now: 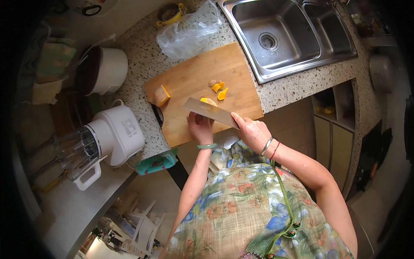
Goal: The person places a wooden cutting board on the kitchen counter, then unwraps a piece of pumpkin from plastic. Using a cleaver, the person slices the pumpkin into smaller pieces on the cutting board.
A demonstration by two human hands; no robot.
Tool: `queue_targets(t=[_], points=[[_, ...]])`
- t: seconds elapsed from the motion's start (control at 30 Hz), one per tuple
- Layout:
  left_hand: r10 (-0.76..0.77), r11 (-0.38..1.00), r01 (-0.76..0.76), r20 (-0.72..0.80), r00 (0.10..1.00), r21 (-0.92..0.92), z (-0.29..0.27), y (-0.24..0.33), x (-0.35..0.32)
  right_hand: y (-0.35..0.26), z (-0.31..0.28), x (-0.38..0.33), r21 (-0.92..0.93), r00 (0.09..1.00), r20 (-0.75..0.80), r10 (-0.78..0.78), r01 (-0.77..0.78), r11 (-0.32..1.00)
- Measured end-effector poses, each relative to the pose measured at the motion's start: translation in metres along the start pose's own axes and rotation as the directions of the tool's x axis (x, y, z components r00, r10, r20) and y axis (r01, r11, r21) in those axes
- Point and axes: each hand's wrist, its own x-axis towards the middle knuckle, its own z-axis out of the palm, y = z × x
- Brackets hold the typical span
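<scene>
My right hand (255,134) is closed round the handle of a wide-bladed kitchen knife (211,113), its blade slanting up to the left over the wooden cutting board (189,80). Just beyond the blade shows a piece of pumpkin (208,101) with orange flesh, partly covered by the knife. My left hand (200,128) grips this piece from the near side, fingers curled; the blade hides the fingertips. Farther up the board lie a few small cut pumpkin bits (222,93). A larger pumpkin wedge (161,96) with tan rind rests near the board's left edge.
A double steel sink (276,34) is set in the speckled counter at the far right. Behind the board lies a clear plastic bag (189,32), beside a yellow bowl-like container (169,14). On the left stand a white kitchen machine (118,134) and a white rice cooker (110,69).
</scene>
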Motion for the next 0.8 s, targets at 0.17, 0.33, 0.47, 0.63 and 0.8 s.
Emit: queue_targets(t=[0.17,0.33,0.47,0.63,0.8], points=[[0.026,0.994,-0.027,-0.015,1.0,-0.104,0.001,-0.005,-0.002,-0.006,0.006,-0.012,-0.05,1.0,0.024,0.019,-0.018,0.999],[-0.023,0.955,0.011,-0.036,0.999,-0.297,0.001,-0.017,0.004,-0.011,0.008,-0.01,-0.082,0.998,0.044,0.036,-0.032,0.996],[-0.088,0.905,0.083,0.007,0.996,-0.417,-0.001,-0.029,0.004,-0.014,0.012,-0.007,-0.111,0.998,0.041,0.052,-0.047,0.993],[0.039,0.976,-0.037,0.004,0.999,-0.214,0.0,-0.032,0.002,-0.021,0.022,-0.001,-0.113,0.997,0.029,0.075,-0.071,0.991],[-0.173,0.845,0.142,-0.012,0.985,-0.516,0.0,-0.028,0.004,-0.021,0.032,-0.001,-0.08,0.993,0.032,0.117,-0.114,0.99]])
